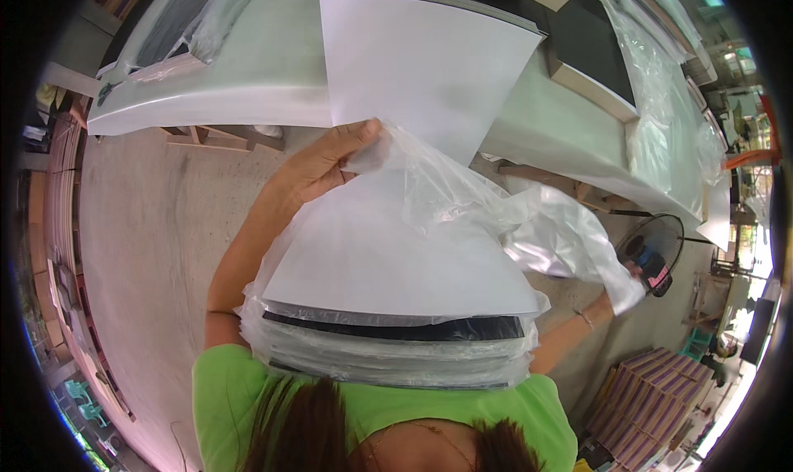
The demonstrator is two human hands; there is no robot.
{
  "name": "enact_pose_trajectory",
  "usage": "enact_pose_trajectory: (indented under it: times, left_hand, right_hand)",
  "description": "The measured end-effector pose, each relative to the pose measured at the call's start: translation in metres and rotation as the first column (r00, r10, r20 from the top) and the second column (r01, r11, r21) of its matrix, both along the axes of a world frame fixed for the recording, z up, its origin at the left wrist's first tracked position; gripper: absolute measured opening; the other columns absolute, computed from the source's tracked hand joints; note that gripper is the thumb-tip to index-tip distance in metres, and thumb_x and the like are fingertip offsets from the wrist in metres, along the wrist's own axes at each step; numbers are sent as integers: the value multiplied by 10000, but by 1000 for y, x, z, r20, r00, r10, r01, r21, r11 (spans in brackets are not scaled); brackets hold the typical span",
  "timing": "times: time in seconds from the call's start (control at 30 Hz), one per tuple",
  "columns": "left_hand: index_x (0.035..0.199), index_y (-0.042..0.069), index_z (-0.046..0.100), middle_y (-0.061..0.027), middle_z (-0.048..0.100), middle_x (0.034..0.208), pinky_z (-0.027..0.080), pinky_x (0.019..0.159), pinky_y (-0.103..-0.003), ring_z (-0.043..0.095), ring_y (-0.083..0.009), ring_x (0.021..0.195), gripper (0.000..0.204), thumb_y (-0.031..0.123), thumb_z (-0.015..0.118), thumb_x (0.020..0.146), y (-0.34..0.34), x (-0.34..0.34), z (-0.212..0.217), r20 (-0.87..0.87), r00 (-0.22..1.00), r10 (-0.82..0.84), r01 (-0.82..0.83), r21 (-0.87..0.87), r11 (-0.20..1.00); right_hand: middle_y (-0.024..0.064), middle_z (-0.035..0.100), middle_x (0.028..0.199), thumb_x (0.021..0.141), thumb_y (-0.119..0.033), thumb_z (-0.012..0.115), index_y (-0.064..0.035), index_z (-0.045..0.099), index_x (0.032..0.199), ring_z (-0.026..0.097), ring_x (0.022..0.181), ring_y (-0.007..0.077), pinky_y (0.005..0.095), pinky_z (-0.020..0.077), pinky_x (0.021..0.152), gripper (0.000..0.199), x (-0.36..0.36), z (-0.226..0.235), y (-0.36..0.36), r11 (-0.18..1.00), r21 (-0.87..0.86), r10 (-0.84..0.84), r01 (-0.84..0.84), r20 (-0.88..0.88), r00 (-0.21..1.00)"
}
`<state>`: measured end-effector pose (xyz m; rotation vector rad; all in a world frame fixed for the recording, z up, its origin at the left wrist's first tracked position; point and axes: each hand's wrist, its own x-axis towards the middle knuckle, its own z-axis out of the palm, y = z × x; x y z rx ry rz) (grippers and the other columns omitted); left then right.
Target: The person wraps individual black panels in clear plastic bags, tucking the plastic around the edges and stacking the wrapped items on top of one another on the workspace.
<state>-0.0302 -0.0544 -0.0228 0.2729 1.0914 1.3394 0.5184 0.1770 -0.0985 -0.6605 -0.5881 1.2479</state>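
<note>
A stack of white-topped sheets or boards (pixel 396 265) in clear plastic rests close against my body, with dark and pale layers along its near edge. My left hand (pixel 334 160) pinches the clear plastic film (pixel 450 183) at the stack's far edge, thumb on top. Off to the right, my right hand (pixel 615 294) grips the bunched far end of the same film, which covers most of its fingers. Between both hands the film stretches loose and crumpled. Just beyond, another stack of large white sheets (pixel 421 59) lies on the table, jutting over its near edge.
The table (pixel 223 100) has a pale, glossy cover. Black-topped boards (pixel 591 47) and crumpled clear plastic (pixel 661 133) lie at its right, a plastic-wrapped dark panel (pixel 178 26) at its left. A round fan (pixel 652 253) stands near my right hand; striped stacked bundles (pixel 648 393) are lower right.
</note>
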Motion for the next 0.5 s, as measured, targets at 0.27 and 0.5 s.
enact_pose_trajectory:
  times: [0.27, 0.5]
  left_hand:
    - [843, 98, 624, 47, 582, 752, 391, 544, -144, 480, -27, 602, 339, 388, 754, 729, 13, 17, 4, -242, 921, -304, 318, 16, 948]
    - [901, 39, 619, -22, 626, 820, 470, 705, -196, 583, -73, 760, 244, 195, 739, 757, 15, 33, 33, -305, 898, -316, 374, 157, 914]
  right_hand:
    - [14, 457, 742, 908, -305, 501, -69, 558, 900, 360, 613, 123, 240, 335, 564, 243, -151, 93, -51, 928, 230, 176, -295, 427, 887]
    - [9, 583, 690, 557, -113, 821, -40, 617, 775, 491, 606, 104, 248, 420, 601, 308, -300, 119, -91, 663, 37, 207, -748, 951, 231]
